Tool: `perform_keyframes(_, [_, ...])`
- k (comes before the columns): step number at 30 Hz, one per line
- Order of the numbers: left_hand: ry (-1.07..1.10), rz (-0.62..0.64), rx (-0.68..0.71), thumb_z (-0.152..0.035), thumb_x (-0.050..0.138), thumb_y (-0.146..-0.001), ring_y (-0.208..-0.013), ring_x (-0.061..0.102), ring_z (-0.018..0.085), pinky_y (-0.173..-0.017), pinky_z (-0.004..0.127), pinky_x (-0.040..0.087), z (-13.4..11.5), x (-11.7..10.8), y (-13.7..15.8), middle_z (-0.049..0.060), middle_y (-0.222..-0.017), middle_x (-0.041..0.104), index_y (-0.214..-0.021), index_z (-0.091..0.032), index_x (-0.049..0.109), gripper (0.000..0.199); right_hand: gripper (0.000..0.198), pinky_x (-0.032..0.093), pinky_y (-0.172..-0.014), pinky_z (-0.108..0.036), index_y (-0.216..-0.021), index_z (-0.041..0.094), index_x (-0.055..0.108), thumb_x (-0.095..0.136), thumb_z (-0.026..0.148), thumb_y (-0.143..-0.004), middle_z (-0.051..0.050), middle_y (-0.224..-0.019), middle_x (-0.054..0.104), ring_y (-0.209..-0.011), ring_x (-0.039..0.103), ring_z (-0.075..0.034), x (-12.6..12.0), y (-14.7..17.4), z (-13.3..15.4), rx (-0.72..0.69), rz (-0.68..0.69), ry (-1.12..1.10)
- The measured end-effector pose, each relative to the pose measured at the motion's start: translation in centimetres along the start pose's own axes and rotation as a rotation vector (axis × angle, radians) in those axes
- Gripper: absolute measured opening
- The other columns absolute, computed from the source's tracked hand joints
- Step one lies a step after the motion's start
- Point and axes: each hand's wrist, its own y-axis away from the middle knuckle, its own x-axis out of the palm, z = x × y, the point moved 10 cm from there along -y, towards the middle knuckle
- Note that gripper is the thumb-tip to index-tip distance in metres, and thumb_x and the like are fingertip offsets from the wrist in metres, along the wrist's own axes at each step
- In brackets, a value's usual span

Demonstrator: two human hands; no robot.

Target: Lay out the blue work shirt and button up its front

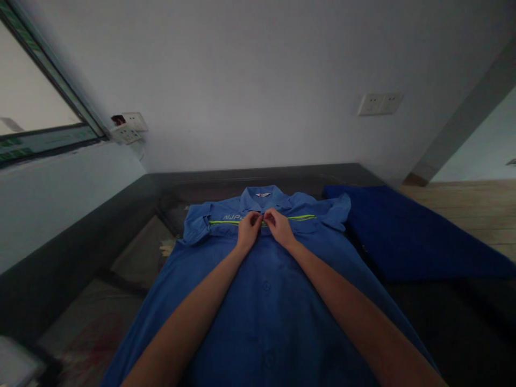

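Head view: shirt (pixel 266 301) lengthwise, collar far; 2 hands pinch placket.

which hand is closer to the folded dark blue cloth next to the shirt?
Right. The right hand pinches the blue shirt at its placket, on the side toward the folded dark blue cloth; the left hand lies just beyond it.

The shirt (pixel 262 290) is medium blue, with a thin neon yellow-green stripe (pixel 300 217) across the chest. At 2 o'clock, the folded cloth (pixel 403 236) is darker royal blue. The counter (pixel 133 252) is dark grey.
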Motion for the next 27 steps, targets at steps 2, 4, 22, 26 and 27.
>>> perform_keyframes(2, [-0.118, -0.029, 0.023, -0.025, 0.054, -0.085, -0.074, 0.059, 0.017, -0.07, 0.026, 0.042, -0.5, -0.2, 0.2, 0.002, -0.078, 0.065, -0.084, -0.018, 0.06, 0.009, 0.005, 0.044, -0.069, -0.028, -0.08, 0.022, 0.051, 0.046, 0.02, -0.081, -0.002, -0.076, 0.058, -0.071, 0.057, -0.018, -0.2, -0.1, -0.3, 0.011, -0.021, -0.06])
perform_keyframes(4, [-0.275, -0.036, 0.047, -0.027, 0.053, -0.087, -0.079, 0.059, 0.018, -0.074, 0.03, 0.04, -1.1, -0.1, 0.5, 0.002, -0.078, 0.064, -0.083, -0.019, 0.059, 0.01, 0.005, 0.045, -0.067, -0.028, -0.079, 0.022, 0.051, 0.047, 0.02, -0.08, -0.001, -0.075, 0.058, -0.069, 0.058, -0.018, -0.3, -0.1, -0.6, 0.027, -0.038, -0.109])
perform_keyframes(22, [-0.404, 0.089, 0.096, -0.021, 0.043, -0.091, -0.087, 0.056, 0.02, -0.08, 0.033, 0.034, -1.5, 1.1, 0.5, 0.004, -0.083, 0.063, -0.076, -0.019, 0.055, 0.019, 0.009, 0.041, -0.064, -0.027, -0.072, 0.022, 0.048, 0.043, 0.015, -0.073, 0.0, -0.069, 0.054, -0.064, 0.053, -0.017, -0.9, -0.3, -0.6, 0.032, -0.069, -0.073])
perform_keyframes(26, [-0.375, 0.091, 0.072, -0.019, 0.043, -0.09, -0.085, 0.056, 0.018, -0.078, 0.031, 0.034, -1.4, 1.0, 0.4, 0.002, -0.081, 0.063, -0.076, -0.018, 0.056, 0.018, 0.012, 0.039, -0.066, -0.027, -0.072, 0.022, 0.048, 0.041, 0.012, -0.074, -0.001, -0.07, 0.054, -0.067, 0.052, -0.017, -0.9, -0.3, -0.1, -0.02, -0.051, 0.004])
perform_keyframes(27, [-0.373, 0.091, 0.074, -0.019, 0.044, -0.09, -0.084, 0.056, 0.018, -0.078, 0.031, 0.034, -1.5, 1.0, 0.4, 0.001, -0.08, 0.062, -0.076, -0.018, 0.056, 0.018, 0.013, 0.039, -0.067, -0.027, -0.072, 0.022, 0.048, 0.041, 0.011, -0.075, -0.001, -0.071, 0.054, -0.068, 0.052, -0.017, -0.8, -0.3, 0.0, -0.032, -0.049, 0.021])
